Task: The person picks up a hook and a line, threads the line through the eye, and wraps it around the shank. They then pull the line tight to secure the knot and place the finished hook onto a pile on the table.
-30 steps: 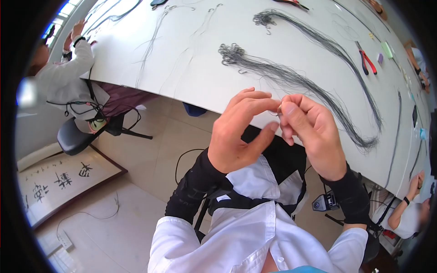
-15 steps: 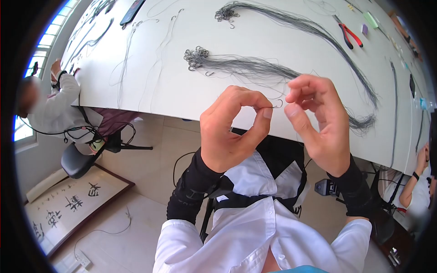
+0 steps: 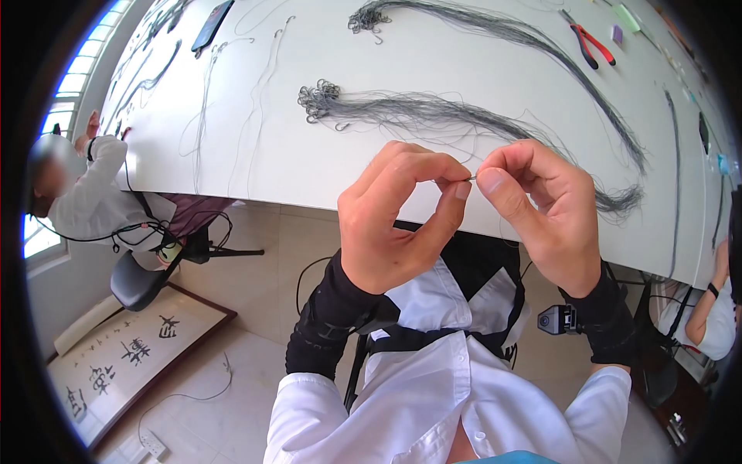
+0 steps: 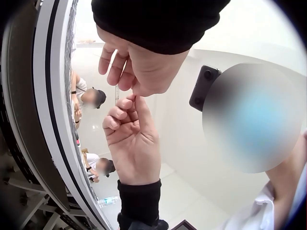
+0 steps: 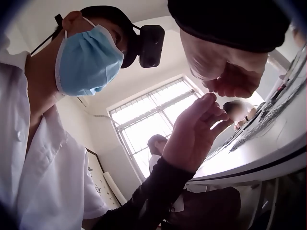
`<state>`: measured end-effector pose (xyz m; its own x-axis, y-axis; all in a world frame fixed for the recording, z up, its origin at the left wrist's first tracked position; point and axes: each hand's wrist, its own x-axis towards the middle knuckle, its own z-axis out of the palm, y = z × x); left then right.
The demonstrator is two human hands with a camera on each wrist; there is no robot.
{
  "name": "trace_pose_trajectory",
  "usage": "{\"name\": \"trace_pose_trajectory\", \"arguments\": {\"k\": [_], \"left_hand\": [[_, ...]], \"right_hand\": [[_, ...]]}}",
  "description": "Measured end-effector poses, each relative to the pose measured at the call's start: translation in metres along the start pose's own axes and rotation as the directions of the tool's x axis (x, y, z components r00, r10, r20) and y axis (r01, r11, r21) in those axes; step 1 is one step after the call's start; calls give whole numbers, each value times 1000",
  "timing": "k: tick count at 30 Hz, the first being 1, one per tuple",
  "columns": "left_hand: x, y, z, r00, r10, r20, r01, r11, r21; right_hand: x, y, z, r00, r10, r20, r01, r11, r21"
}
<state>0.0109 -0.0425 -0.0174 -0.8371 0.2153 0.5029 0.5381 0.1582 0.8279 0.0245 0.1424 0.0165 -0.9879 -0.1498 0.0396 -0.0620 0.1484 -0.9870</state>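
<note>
Over the table's near edge, my left hand (image 3: 410, 213) pinches a small fish hook (image 3: 473, 179) between thumb and forefinger. My right hand (image 3: 547, 209) pinches it from the other side, thumb against forefinger, so the fingertips of both hands almost meet. Most of the hook is hidden by the fingers. Just beyond the hands lies a bundle of grey snelled hooks (image 3: 433, 108), its hooks clumped at the left end and its lines trailing right. The left wrist view shows the right hand (image 4: 132, 148) palm side, below the left hand (image 4: 148, 67).
A second bundle of snelled hooks (image 3: 495, 29) lies farther back on the white table (image 3: 255, 124). Red-handled pliers (image 3: 591, 46) and a phone (image 3: 212, 27) are on it too, with a few loose hooked lines (image 3: 207, 100) at left. Other people sit at both sides.
The hands were together, then parted, with the hook showing at the left fingertips. Now the right hand has come back in and pinches beside the left. The head view has shifted slightly.
</note>
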Motion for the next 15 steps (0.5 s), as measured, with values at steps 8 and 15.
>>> {"name": "trace_pose_trajectory", "arguments": {"k": [8, 15], "left_hand": [[4, -3, 4, 994, 112, -12, -110, 991, 76], [4, -6, 5, 989, 146, -5, -145, 986, 78]], "right_hand": [[1, -8, -9, 951, 278, 134, -304, 920, 248], [-1, -7, -10, 937, 305, 169, -342, 898, 277]]}}
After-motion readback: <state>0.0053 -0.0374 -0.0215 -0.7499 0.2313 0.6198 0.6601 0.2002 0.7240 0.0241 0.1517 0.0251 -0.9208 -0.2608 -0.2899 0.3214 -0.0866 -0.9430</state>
